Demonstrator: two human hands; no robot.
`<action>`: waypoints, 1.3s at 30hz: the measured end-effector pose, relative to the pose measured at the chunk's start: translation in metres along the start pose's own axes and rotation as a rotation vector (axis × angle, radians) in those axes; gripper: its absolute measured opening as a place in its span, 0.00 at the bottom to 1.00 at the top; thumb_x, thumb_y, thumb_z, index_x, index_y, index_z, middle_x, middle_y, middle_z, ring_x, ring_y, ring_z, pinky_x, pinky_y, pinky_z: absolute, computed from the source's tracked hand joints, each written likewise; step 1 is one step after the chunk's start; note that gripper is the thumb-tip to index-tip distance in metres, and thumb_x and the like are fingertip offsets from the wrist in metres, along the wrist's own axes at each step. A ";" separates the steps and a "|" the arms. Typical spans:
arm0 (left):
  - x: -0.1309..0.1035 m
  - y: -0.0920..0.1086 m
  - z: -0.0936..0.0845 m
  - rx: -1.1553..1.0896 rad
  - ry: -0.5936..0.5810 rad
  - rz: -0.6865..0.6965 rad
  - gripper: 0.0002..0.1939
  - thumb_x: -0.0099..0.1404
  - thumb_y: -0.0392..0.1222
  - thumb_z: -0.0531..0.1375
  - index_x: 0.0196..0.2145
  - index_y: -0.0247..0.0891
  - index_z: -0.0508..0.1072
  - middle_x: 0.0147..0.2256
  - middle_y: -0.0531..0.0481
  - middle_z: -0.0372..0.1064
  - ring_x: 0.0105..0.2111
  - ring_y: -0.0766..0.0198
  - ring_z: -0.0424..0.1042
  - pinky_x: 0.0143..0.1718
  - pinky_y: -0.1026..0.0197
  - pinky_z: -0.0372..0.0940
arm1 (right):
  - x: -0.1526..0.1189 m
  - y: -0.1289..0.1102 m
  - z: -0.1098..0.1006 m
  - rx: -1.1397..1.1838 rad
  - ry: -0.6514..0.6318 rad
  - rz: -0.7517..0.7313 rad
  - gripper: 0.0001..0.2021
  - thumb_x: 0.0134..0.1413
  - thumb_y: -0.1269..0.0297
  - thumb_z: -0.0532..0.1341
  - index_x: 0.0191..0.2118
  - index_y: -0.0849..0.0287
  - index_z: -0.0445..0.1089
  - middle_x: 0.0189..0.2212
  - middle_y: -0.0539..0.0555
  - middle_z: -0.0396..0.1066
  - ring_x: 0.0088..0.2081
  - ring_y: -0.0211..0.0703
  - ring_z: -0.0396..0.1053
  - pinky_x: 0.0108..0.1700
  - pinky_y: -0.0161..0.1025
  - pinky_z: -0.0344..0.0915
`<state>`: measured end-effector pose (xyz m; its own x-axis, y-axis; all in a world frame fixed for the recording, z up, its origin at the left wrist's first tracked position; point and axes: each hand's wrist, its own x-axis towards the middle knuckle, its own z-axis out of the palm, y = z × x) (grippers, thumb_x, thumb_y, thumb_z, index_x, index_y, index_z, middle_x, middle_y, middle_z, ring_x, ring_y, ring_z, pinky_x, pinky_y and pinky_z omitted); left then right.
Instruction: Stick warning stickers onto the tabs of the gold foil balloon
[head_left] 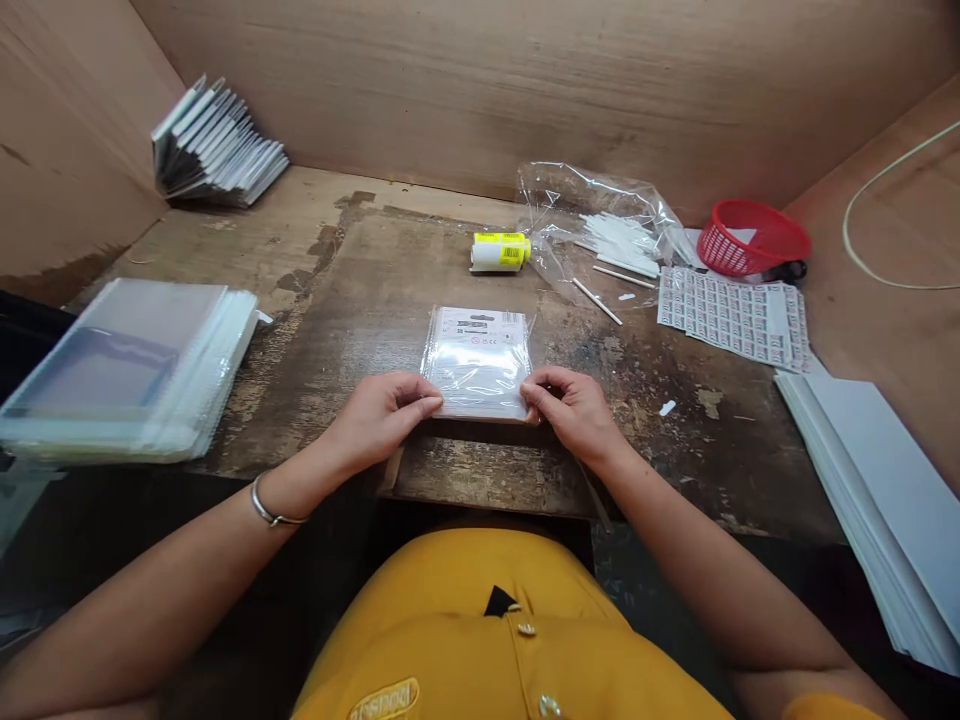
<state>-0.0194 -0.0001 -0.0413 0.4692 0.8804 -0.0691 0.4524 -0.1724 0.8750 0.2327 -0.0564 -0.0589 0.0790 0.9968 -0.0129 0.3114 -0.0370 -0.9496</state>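
A white printed package in clear plastic wrap lies flat near the table's front edge, its hang-hole side away from me. My left hand pinches its near left corner between thumb and fingers. At the near right corner, my right hand is closed on the wrap in the same way. Beyond the package lies a white roll with yellow labels, touched by neither hand.
Clear plastic sleeves are stacked at left, folded white cards behind them. A clear bag of white sticks, a red basket, sticker sheets and white card sheets occupy the right. Wooden walls enclose the table.
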 end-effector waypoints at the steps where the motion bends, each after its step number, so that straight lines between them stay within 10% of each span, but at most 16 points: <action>1: 0.004 0.000 -0.001 -0.088 0.009 -0.093 0.09 0.58 0.45 0.63 0.28 0.37 0.74 0.26 0.52 0.73 0.28 0.65 0.72 0.33 0.63 0.65 | 0.002 0.002 0.002 0.020 0.002 0.027 0.10 0.53 0.58 0.61 0.28 0.59 0.70 0.19 0.47 0.67 0.20 0.35 0.65 0.26 0.34 0.63; 10: 0.020 -0.004 -0.003 -0.323 0.031 -0.362 0.13 0.56 0.48 0.63 0.27 0.35 0.68 0.20 0.53 0.70 0.21 0.68 0.71 0.27 0.65 0.68 | 0.004 0.010 0.011 0.100 0.022 0.125 0.13 0.50 0.54 0.60 0.27 0.59 0.65 0.19 0.46 0.65 0.18 0.34 0.66 0.22 0.32 0.65; 26: 0.034 0.002 -0.002 0.018 -0.004 -0.421 0.04 0.63 0.36 0.55 0.30 0.36 0.68 0.18 0.52 0.70 0.18 0.64 0.71 0.22 0.64 0.65 | 0.018 0.015 0.012 -0.204 0.067 0.216 0.08 0.55 0.67 0.56 0.26 0.54 0.59 0.16 0.47 0.67 0.15 0.37 0.66 0.19 0.33 0.60; 31: 0.030 0.003 0.006 0.202 0.079 -0.308 0.15 0.62 0.35 0.55 0.48 0.37 0.64 0.25 0.52 0.71 0.24 0.59 0.73 0.29 0.59 0.67 | 0.025 0.006 0.018 -0.314 0.022 0.274 0.07 0.52 0.74 0.54 0.30 0.53 0.58 0.12 0.46 0.64 0.13 0.41 0.63 0.19 0.35 0.57; 39: 0.024 -0.018 -0.023 0.705 0.224 -0.001 0.13 0.65 0.44 0.54 0.42 0.35 0.71 0.34 0.42 0.73 0.35 0.52 0.74 0.38 0.53 0.68 | 0.016 -0.005 0.003 -1.067 0.149 0.025 0.04 0.57 0.68 0.56 0.37 0.59 0.66 0.29 0.61 0.73 0.24 0.47 0.68 0.26 0.39 0.55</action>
<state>-0.0334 0.0343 -0.0474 0.3365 0.9368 0.0956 0.8680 -0.3480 0.3544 0.2299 -0.0397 -0.0556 0.1889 0.9789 0.0784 0.9676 -0.1719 -0.1848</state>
